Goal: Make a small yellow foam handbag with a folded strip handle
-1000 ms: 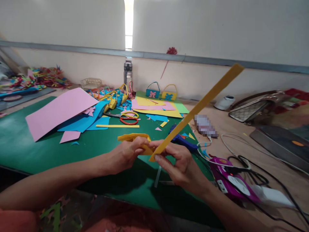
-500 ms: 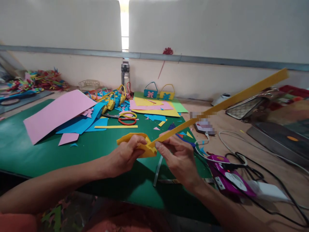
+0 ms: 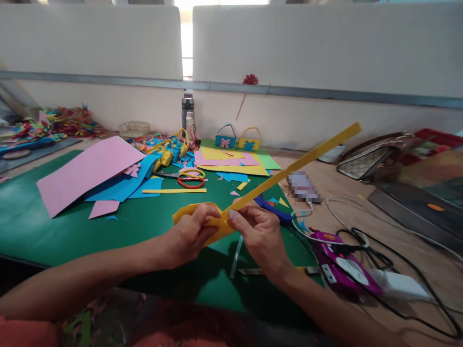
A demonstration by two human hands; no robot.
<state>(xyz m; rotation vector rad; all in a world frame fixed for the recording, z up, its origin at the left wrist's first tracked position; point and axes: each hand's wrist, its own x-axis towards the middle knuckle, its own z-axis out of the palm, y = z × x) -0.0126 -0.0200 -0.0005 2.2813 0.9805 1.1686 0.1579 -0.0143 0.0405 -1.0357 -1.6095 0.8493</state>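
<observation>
My left hand [image 3: 190,236] is closed around a folded yellow foam or paper piece [image 3: 184,210], which looks like a small bag body. A long yellow strip [image 3: 300,166] slants up to the right from the edge of that piece. Thumb and fingers of my right hand [image 3: 262,236] pinch the strip near its lower end, where it meets the folded piece. The exact joint is partly hidden by my fingers. Just behind my right hand lies a blue-handled tool [image 3: 277,213], its front end out of sight. Below sits a clear stick [image 3: 236,258], likely glue.
Scissors [image 3: 190,178] lie behind my hands on the green mat [image 3: 144,241]. A pink sheet [image 3: 90,173] and blue sheets [image 3: 125,185] are at left. Two small finished bags [image 3: 249,140] stand at the back. A cutter [image 3: 253,272], purple power strip [image 3: 343,262] and cables are at right.
The yellow strip's far end has swung inward to the left and lower. The folded yellow piece has tilted slightly, and my right hand has shifted a little left with the strip.
</observation>
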